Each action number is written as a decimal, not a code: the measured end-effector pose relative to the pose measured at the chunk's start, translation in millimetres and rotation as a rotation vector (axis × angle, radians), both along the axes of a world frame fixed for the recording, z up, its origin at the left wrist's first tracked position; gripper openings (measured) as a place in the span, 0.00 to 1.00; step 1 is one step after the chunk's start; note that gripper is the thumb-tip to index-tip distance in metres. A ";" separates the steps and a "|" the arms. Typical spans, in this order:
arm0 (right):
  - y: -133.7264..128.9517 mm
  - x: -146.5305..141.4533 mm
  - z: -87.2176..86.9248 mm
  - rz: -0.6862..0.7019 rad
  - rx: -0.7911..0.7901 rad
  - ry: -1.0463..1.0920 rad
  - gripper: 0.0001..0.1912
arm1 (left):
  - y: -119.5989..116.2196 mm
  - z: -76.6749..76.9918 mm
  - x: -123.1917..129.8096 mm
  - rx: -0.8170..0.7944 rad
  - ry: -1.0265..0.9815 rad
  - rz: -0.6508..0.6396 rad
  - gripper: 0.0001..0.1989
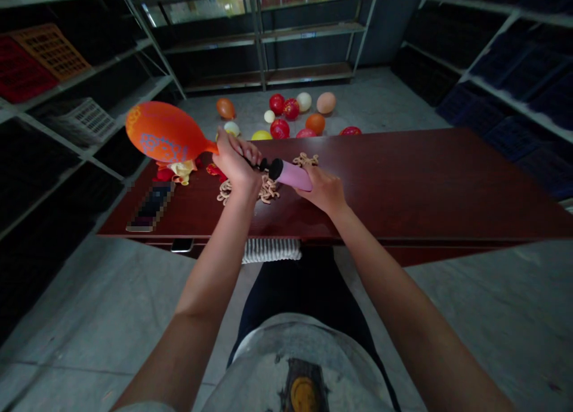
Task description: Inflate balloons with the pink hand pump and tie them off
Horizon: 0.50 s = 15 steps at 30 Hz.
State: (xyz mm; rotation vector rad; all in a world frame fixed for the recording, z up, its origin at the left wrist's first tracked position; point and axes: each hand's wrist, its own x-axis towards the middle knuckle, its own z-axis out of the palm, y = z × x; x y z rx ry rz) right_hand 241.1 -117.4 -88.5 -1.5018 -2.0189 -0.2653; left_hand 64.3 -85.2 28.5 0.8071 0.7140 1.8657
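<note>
An orange balloon (pixel 163 131) with blue print, partly inflated, stretches out to the left above the table. My left hand (pixel 237 158) is closed around its neck, where it meets the dark nozzle end of a hand pump. The pink barrel of the balloon pump (pixel 293 175) is gripped by my right hand (pixel 323 188), with its black end cap toward my left hand. Beneath my hands lies a pile of beige curled pieces (pixel 268 190), and a smaller beige heap (pixel 306 159) sits just beyond the pump. Uninflated balloons (pixel 181 172) in red and cream lie left of my left hand.
A pixelated phone-like object (pixel 152 206) rests on the left of the brown table (pixel 403 185). Several inflated balloons (pixel 290 108) lie on the floor past its far edge. Shelves with crates (pixel 49 51) stand at left, more racks (pixel 505 71) at right.
</note>
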 end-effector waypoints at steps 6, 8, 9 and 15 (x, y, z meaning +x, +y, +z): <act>-3.9 -1.2 2.1 0.009 0.005 -0.017 0.25 | -20.3 38.1 -37.6 0.021 -0.097 0.106 0.24; -5.5 -2.9 3.8 0.012 0.002 -0.021 0.25 | -25.1 52.4 -51.2 0.020 -0.086 0.161 0.25; -6.2 -3.8 4.6 0.016 -0.002 -0.023 0.25 | -26.6 58.7 -56.9 0.037 -0.085 0.194 0.26; -5.1 -3.8 5.5 0.028 -0.036 0.017 0.24 | -22.7 71.7 -60.6 0.130 -0.107 0.305 0.29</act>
